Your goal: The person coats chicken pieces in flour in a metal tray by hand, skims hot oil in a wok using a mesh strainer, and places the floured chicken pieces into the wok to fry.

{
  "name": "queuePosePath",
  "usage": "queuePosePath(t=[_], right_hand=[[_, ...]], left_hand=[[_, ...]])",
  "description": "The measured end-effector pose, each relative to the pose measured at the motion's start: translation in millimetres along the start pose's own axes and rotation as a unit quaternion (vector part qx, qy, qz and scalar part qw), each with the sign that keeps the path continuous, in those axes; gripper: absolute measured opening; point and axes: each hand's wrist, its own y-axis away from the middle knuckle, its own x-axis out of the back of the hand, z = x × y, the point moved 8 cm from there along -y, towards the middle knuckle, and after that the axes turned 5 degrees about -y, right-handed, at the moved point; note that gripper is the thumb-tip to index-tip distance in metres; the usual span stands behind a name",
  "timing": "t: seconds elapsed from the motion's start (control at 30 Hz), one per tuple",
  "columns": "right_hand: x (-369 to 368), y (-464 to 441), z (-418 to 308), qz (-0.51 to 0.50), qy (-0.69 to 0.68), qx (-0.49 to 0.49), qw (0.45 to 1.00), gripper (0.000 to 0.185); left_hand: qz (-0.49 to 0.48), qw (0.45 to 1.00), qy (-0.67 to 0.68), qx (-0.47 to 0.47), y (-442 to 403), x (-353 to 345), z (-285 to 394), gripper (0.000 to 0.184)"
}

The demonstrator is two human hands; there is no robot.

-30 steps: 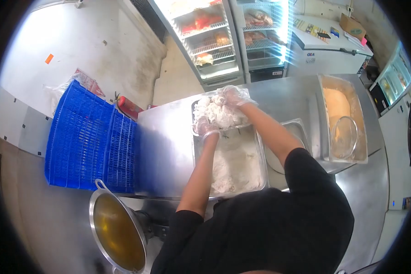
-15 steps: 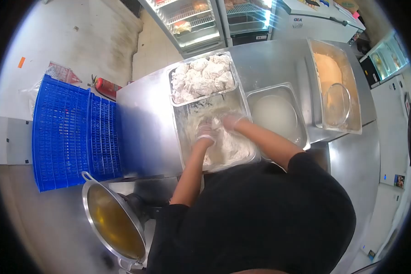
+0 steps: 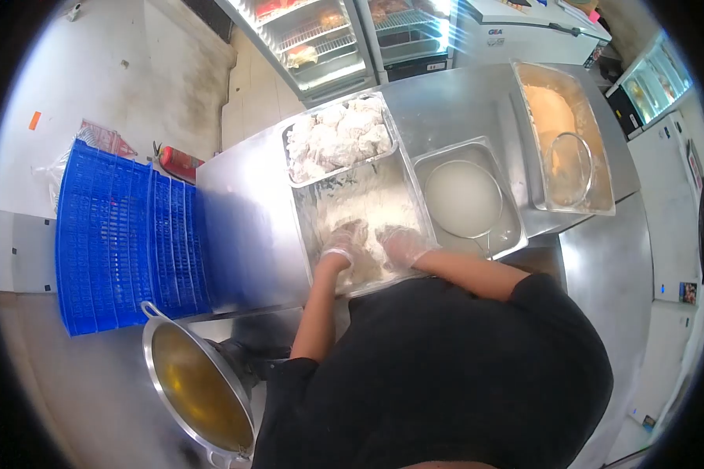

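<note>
My left hand (image 3: 344,242), in a clear plastic glove, is down in the flour (image 3: 368,209) of a deep metal tray (image 3: 303,227). Beside it, a little to the right, my right hand (image 3: 403,245) wears the same kind of glove and also touches the flour. Both hands look open with curved fingers, their tips partly hidden by flour. At the far end of this tray, a smaller metal tray (image 3: 296,183) holds a pile of flour-coated pieces (image 3: 339,137), apparently chicken.
To the right, a metal pan (image 3: 516,227) holds a round sieve (image 3: 465,199) in whitish liquid. Beyond it, another pan (image 3: 608,205) contains orange powder and a strainer (image 3: 569,173). Blue crates (image 3: 109,242) stand left; a wok of oil (image 3: 199,383) is at lower left.
Both hands have drawn back toward my body through the flour, and the right one has turned more downward. The flour's heap near the tray's front has shifted. The view has tilted slightly.
</note>
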Motion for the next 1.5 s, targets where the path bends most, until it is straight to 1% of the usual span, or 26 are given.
queuePosePath(t=[0.03, 0.13, 0.23, 0.33, 0.37, 0.4, 0.43, 0.47, 0.57, 0.67, 0.7, 0.77, 0.8, 0.87, 0.9, 0.93, 1.0, 1.07, 1.1, 1.17, 1.2, 1.23, 1.3, 1.4, 1.47, 1.5], right_hand=[[-5.2, -4.0, 0.6, -0.013, -0.002, -0.009, 1.0, 0.049], [-7.4, -3.0, 1.2, -0.071, -0.037, -0.019, 0.997, 0.045], [12.9, 12.6, 6.2, -0.018, -0.083, -0.049, 0.995, 0.045], [26.2, 15.8, 13.8, 0.019, -0.124, -0.006, 0.992, 0.043], [34.7, 20.4, 14.5, 0.024, -0.144, 0.002, 0.989, 0.042], [47.7, 28.8, 12.7, 0.03, -0.164, 0.009, 0.986, 0.041], [57.1, 33.7, 12.8, 0.037, -0.184, 0.015, 0.982, 0.04], [61.2, 36.4, 11.1, 0.054, -0.173, 0.036, 0.983, 0.039], [64.9, 37.7, 13.3, 0.088, -0.164, 0.086, 0.979, 0.038], [66.2, 23.4, 24.6, 0.015, -0.245, 0.045, 0.968, 0.038], [74.7, 22.1, 24.7, 0.046, -0.231, 0.051, 0.97, 0.037], [87.8, 24.8, 23.1, 0.106, -0.206, 0.059, 0.971, 0.036], [84.0, 20.9, 26.7, 0.106, -0.181, 0.046, 0.977, 0.037], [73.2, 9.4, 34.7, 0.106, -0.131, 0.02, 0.985, 0.041], [86.0, 11.7, 30.3, 0.13, -0.146, 0.026, 0.98, 0.044], [104.6, 17.8, 21.8, 0.153, -0.162, 0.033, 0.974, 0.047], [123.3, 22.3, 16.2, 0.183, -0.176, 0.03, 0.967, 0.05], [127.0, 22.8, 15.5, 0.196, -0.173, 0.011, 0.965, 0.051], [126.5, 23.2, 10.7, 0.221, -0.169, 0.024, 0.96, 0.05], [115.5, 18.4, 2.2, 0.272, -0.161, 0.047, 0.947, 0.049], [92.9, 4.4, 1.6, 0.262, -0.166, 0.056, 0.949, 0.048], [82.9, -9.0, -6.2, 0.25, -0.169, 0.067, 0.951, 0.047], [103.7, 5.1, -21.6, 0.365, -0.165, 0.135, 0.906, 0.027], [112.4, -4.9, 0.5, 0.33, -0.195, 0.039, 0.923, 0.018], [97.7, -6.8, -16.7, 0.215, -0.214, 0.036, 0.952, 0.022], [89.6, -8.3, -22.4, 0.157, -0.221, 0.036, 0.962, 0.024]], left_hand=[[0.064, 0.997, 0.034, -0.039, -3.6, 1.1, 1.5, 0.061], [0.041, 0.999, 0.003, 0.007, -24.8, -30.9, -12.8, 0.049], [-0.013, 0.999, 0.036, 0.013, -51.9, -47.9, -30.5, 0.049], [-0.156, 0.984, -0.084, -0.023, -85.6, -115.9, -67.8, 0.05], [-0.101, 0.988, -0.073, -0.093, -93.5, -136.3, -81.9, 0.039], [-0.111, 0.99, -0.065, -0.06, -85.1, -120.5, -73.4, 0.039], [-0.121, 0.991, -0.058, -0.027, -67.7, -89.1, -46.4, 0.039], [-0.133, 0.99, -0.05, 0.006, -56.4, -73.2, -29.6, 0.039], [-0.032, 0.994, -0.109, -0.008, -73.2, -95.7, -35.1, 0.042], [-0.01, 0.998, -0.049, 0.031, -56.5, -77.3, -12.3, 0.049], [-0.067, 0.988, -0.11, 0.085, -47.4, -61.2, -5.1, 0.056], [-0.047, 0.993, -0.055, 0.096, -37.2, -48.1, -6.2, 0.056], [-0.04, 0.994, -0.026, 0.102, -30.6, -42.6, -6.6, 0.057], [0.008, 0.984, 0.048, 0.172, -6.4, -10.6, -1.3, 0.059], [0.034, 0.974, 0.084, 0.207, 1.3, 0.9, -2.6, 0.06], [0.094, 0.966, 0.145, 0.193, 2.9, 5.2, -6.0, 0.06], [0.213, 0.927, 0.262, 0.162, 7.3, 1.9, -23.8, 0.06], [0.283, 0.878, 0.341, 0.18, 1.6, -22.3, -55.8, 0.06], [0.316, 0.849, 0.379, 0.189, 2.7, -31.4, -64.4, 0.06], [0.329, 0.889, 0.267, 0.175, 8.7, 2.0, -23.2, 0.059], [0.33, 0.905, 0.21, 0.168, 10.9, 14.7, -1.4, 0.059], [0.335, 0.903, 0.186, 0.193, 10.0, 14.5, 6.7, 0.055], [0.346, 0.896, 0.136, 0.244, 12.6, 14.8, 14.0, 0.048], [0.367, 0.856, 0.313, 0.189, -15.4, -27.1, -41.5, 0.037], [0.36, 0.84, 0.366, 0.175, -34.5, -65.2, -58.3, 0.037], [0.318, 0.879, 0.275, 0.226, -14.2, -21.7, -19.7, 0.037]])
